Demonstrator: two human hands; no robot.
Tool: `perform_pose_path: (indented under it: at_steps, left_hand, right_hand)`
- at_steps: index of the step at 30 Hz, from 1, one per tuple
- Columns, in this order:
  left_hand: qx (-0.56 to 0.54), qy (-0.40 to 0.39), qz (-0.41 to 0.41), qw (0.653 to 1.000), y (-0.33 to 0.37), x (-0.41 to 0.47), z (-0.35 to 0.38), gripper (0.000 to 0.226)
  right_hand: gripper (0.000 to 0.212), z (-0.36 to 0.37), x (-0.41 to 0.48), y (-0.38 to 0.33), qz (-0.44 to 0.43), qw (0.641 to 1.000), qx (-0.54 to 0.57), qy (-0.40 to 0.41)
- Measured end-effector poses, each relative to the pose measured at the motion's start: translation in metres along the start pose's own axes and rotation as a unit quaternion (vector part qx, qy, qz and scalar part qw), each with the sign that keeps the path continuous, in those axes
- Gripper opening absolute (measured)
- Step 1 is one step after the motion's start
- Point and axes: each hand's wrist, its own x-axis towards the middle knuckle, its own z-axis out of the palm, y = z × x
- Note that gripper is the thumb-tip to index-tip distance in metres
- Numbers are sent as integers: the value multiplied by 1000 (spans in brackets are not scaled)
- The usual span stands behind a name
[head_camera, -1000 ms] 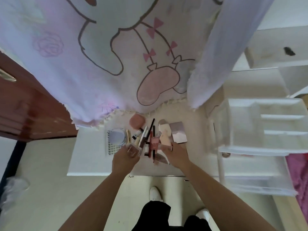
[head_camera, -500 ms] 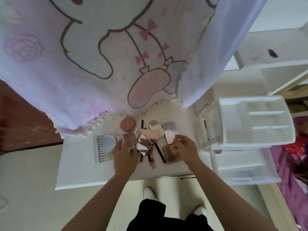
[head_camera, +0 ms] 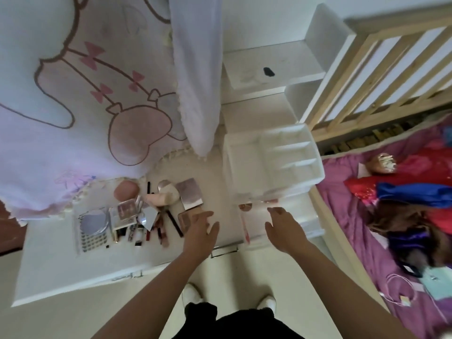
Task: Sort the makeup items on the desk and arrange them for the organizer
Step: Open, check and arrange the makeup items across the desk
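White surface (head_camera: 49,265) | makeup (head_camera: 127,210) heaped at its left | I have left the pile: my left grip (head_camera: 200,231) and right grip (head_camera: 285,226) spread, empty, now nearer organizer (head_camera: 271,162) | placing likely next

Cartoon blanket (head_camera: 73,143), wooden bed rail (head_camera: 403,23), purple bedding (head_camera: 354,241)

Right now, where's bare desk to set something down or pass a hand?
Two bare patches: the desk near-left corner, below the dotted mirror card; the strip between the silver palette and the organizer. Crowded from the mirror card to the palette: pencils and compacts overlap.
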Motion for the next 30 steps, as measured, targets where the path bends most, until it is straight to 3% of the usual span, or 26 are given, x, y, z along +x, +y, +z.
perform_pose_path:
  at_steps: [3, 7, 12, 15, 18, 21, 25, 30]
  left_hand:
    - [-13, -50, 9, 999, 24, -11, 26, 54]
    - [-12, -92, -13, 996, 40, -19, 45, 74]
    - [38, -104, 7, 994, 47, -19, 48, 80]
    - [41, -131, -43, 990, 48, -14, 49, 83]
    - [8, -159, -115, 980, 54, -10, 52, 65]
    - [82, -165, -76, 980, 59, -11, 54, 33]
    - [81, -167, -64, 981, 57, -13, 48, 31]
    - [83, -162, -55, 982, 57, -14, 45, 35]
  right_hand:
    - [68, -1, 14, 18, -37, 996, -79, -34]
    - [77, 2, 33, 28, -78, 987, -131, -40]
    - [71, 4, 22, 26, -95, 978, -184, -24]
    - [81, 2, 13, 16, -147, 965, -218, 0]
    - [90, -6, 17, 2, -147, 965, -214, -35]
    - [89, -13, 24, -6, -144, 962, -224, -66]
    - [85, -22, 18, 5, -141, 959, -234, -75]
    - [54, -22, 14, 18, -97, 971, -216, -24]
